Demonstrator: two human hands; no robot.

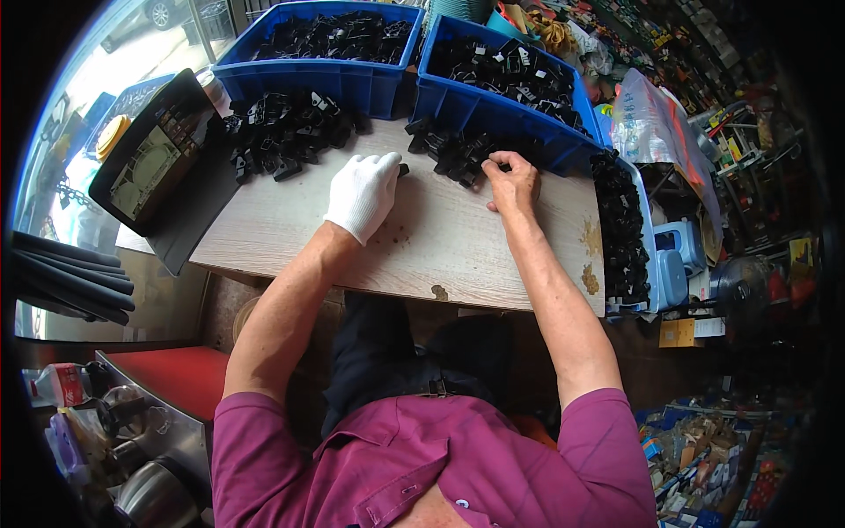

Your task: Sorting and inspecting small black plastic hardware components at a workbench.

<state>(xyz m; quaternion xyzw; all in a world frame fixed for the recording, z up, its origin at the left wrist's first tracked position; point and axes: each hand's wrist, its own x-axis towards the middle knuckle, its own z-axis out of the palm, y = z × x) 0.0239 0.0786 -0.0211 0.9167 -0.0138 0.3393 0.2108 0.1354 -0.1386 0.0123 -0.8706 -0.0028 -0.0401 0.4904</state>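
My left hand, in a white knitted glove, is closed round a small black plastic part, whose end sticks out past the fingers. It hovers over or rests on the pale wooden table; which one I cannot tell. At the right edge of a heap of similar black parts, my bare right hand has thumb and fingertips pinched together. What they grip, if anything, is mostly hidden. A second heap of black parts lies to the left, beyond the gloved hand.
Behind the heaps stand a blue bin and another blue bin, both full of black parts. A light-blue tray of parts adjoins the table's right edge. A tablet in a dark folding cover leans at the left.
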